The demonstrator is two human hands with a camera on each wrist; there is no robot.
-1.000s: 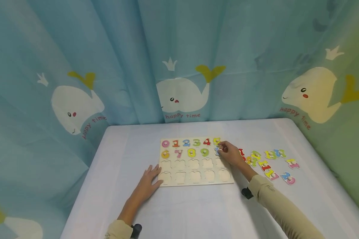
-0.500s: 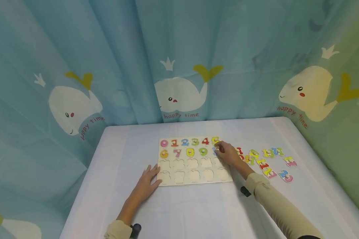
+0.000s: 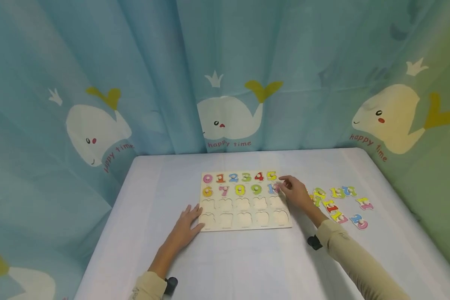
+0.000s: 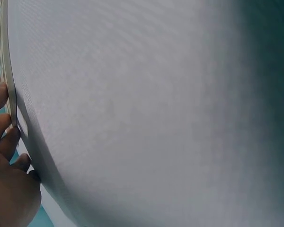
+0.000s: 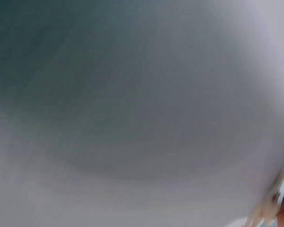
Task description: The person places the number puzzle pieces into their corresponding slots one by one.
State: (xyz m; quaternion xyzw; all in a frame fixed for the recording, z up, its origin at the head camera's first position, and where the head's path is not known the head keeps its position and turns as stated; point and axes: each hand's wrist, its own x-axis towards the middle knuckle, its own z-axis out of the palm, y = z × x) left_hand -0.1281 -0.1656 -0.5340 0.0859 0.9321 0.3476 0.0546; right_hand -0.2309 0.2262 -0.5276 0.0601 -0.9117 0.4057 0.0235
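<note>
A wooden number puzzle board [image 3: 243,210] lies on the table, with knobbed numbers 0 to 10 in its upper two rows and bare recesses in the lower two. My left hand [image 3: 183,229] rests with spread fingers against the board's left edge; in the left wrist view those fingers [image 4: 7,142] touch the board's side. Beside the board's right edge hovers my right hand [image 3: 297,195], its fingers loosely bent and holding nothing that shows. Just left of its fingertips, the blue and pink number 10 piece [image 3: 273,188] sits in the second row.
Loose number pieces lie right of the board, including a yellow and pink 17 [image 3: 338,216], a blue and pink 20 [image 3: 359,221] and a blue 12 [image 3: 349,191]. My right forearm partly covers some. A whale-print curtain [image 3: 157,83] hangs behind the white table [image 3: 228,266].
My right hand has let go of the number 10 piece and drawn back to the right, so the piece now shows. The left hand stays at the board's edge.
</note>
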